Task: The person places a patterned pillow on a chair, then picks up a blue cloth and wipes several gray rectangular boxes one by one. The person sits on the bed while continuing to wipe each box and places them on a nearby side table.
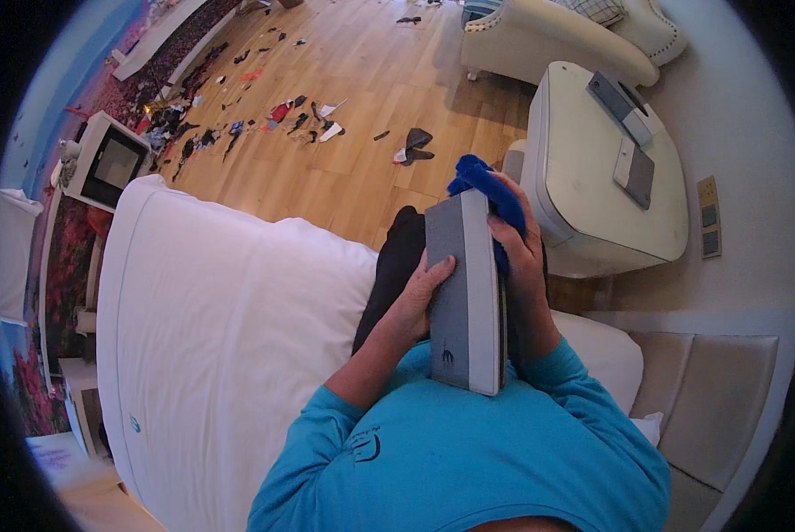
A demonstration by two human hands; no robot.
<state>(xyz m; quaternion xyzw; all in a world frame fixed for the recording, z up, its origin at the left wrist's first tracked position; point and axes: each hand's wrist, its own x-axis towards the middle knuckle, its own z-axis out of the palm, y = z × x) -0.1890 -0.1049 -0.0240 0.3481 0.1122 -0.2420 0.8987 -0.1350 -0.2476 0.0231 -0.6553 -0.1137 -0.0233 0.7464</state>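
Note:
A long grey folder with a white band (467, 292) stands tilted in front of my chest, its lower end against the blue shirt. My left hand (419, 292) grips its left side, thumb on the grey face. On the right side, my right hand (518, 249) holds a bunched blue cloth (487, 183) against the folder's upper edge, with the thumb near the white band. The fingers behind the folder are partly hidden.
A white-covered bed (238, 332) lies to the left and under me. At the right, a pale bedside cabinet (570, 166) carries grey-and-white items (633, 173). Scraps and dark cloth pieces (416, 146) litter the wood floor (371, 86). An armchair (530, 40) stands beyond the cabinet.

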